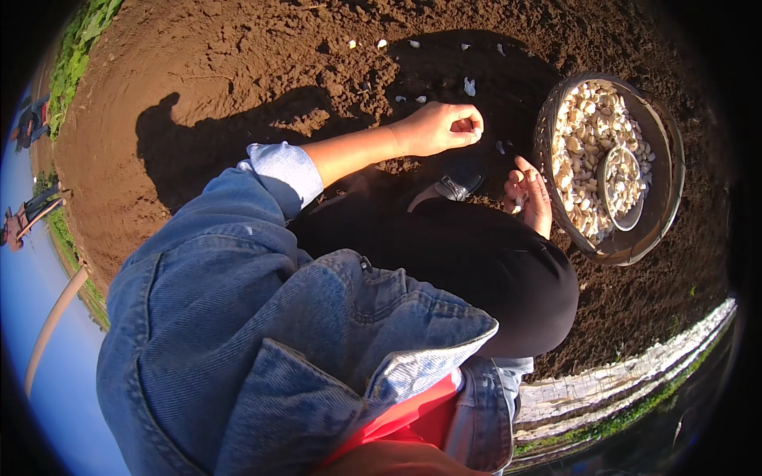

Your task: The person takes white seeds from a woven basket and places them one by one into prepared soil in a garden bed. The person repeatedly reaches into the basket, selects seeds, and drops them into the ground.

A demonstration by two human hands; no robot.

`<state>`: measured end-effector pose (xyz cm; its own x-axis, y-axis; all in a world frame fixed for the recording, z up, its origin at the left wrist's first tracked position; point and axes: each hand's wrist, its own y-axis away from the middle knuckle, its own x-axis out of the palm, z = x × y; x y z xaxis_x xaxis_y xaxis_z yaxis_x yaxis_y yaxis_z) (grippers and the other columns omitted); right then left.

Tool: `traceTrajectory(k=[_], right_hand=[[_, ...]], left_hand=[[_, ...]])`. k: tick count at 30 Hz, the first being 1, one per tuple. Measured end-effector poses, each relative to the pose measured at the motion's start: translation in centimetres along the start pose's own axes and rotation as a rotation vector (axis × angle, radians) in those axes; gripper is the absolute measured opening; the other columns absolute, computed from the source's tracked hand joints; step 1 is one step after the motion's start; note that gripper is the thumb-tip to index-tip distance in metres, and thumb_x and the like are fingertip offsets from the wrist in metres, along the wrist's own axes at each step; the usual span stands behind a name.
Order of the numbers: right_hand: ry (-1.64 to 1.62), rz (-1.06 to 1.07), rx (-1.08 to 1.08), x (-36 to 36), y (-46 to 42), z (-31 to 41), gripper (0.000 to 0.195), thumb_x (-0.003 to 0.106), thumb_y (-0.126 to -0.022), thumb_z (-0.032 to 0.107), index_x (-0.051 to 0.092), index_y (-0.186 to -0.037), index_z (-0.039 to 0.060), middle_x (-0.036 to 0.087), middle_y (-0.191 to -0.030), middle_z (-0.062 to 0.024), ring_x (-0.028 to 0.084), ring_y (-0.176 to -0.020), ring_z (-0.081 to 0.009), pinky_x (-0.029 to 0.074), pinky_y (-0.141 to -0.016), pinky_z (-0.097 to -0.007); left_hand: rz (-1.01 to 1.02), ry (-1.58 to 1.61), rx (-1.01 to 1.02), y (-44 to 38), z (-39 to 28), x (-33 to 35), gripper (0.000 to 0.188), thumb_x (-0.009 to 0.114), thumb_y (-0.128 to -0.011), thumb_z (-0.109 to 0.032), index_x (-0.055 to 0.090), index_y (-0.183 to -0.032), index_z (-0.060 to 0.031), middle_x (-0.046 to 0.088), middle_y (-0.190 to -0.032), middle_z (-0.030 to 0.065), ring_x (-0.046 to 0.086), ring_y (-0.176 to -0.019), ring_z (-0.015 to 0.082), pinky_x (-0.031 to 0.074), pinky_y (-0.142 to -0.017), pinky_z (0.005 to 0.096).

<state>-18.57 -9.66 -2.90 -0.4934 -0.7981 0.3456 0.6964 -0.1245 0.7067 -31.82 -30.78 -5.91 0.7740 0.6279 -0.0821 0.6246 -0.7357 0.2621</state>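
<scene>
My left hand (442, 128), at the end of a rolled denim sleeve, hangs over shaded soil with thumb and fingertips pinched together; no clove plainly shows between them. Palm up beside the basket, my right hand (528, 196) holds garlic cloves (518, 203) in its curled fingers. The round woven basket (671, 178) contains many loose garlic cloves (580, 143) and a small bowl (636, 221) of cloves. Single cloves lie spaced in a row on the soil, one of them (414, 44) at the top. Nearer my left hand lie several whitish pieces, the largest (469, 87) above it.
Brown tilled soil (238, 47) surrounds me. My shoe (458, 183) and bent knee (524, 285) are below the hands. At the left edge, two people (30, 124) (18, 229) stand in the distance near green plants (77, 53). A curved wooden pole (55, 318) is at lower left.
</scene>
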Motion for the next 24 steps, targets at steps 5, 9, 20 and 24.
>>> traceTrajectory(k=[5, 9, 20, 24], right_hand=[[0.006, -0.028, -0.009, -0.6, 0.2, -0.2, 0.046, 0.056, -0.093, 0.039, 0.051, -0.126, 0.0063, 0.053, -0.088, 0.0035, 0.038, -0.063, -0.0042, 0.030, -0.053, -0.0192], [-0.010, -0.046, 0.015, -0.6, 0.2, -0.5, 0.042, 0.055, -0.095, 0.034, 0.051, -0.125, 0.0050, 0.052, -0.086, 0.0025, 0.039, -0.063, -0.0043, 0.030, -0.050, -0.0184], [-0.091, -0.048, 0.070, -0.2, -0.5, -1.1, 0.031, 0.052, -0.096, 0.020, 0.053, -0.123, 0.0031, 0.056, -0.089, -0.0004, 0.046, -0.065, -0.0052, 0.034, -0.046, -0.0164], [-0.093, -0.043, 0.096, 0.4, -0.7, -0.9, 0.031, 0.052, -0.096, 0.019, 0.054, -0.122, 0.0028, 0.058, -0.089, -0.0010, 0.050, -0.066, -0.0058, 0.036, -0.046, -0.0162]], left_hand=[[-0.490, -0.180, -0.286, 3.1, 13.0, -13.5, 0.012, 0.064, -0.090, -0.015, 0.062, -0.101, -0.0097, 0.061, -0.088, -0.0046, 0.055, -0.081, 0.0063, 0.045, -0.076, 0.0229], [-0.892, -0.325, -0.427, 5.7, 20.9, -22.2, 0.013, 0.069, -0.082, -0.022, 0.069, -0.093, -0.0138, 0.070, -0.086, 0.0008, 0.063, -0.077, 0.0118, 0.048, -0.071, 0.0257], [-0.854, -0.739, -0.608, 4.1, 25.1, -25.0, 0.007, 0.069, -0.080, -0.021, 0.066, -0.083, -0.0158, 0.069, -0.078, 0.0041, 0.066, -0.075, 0.0232, 0.051, -0.068, 0.0345], [-0.844, -0.757, -0.609, 3.9, 26.8, -25.1, 0.004, 0.066, -0.079, -0.019, 0.065, -0.081, -0.0166, 0.069, -0.078, 0.0050, 0.066, -0.077, 0.0253, 0.052, -0.068, 0.0372]])
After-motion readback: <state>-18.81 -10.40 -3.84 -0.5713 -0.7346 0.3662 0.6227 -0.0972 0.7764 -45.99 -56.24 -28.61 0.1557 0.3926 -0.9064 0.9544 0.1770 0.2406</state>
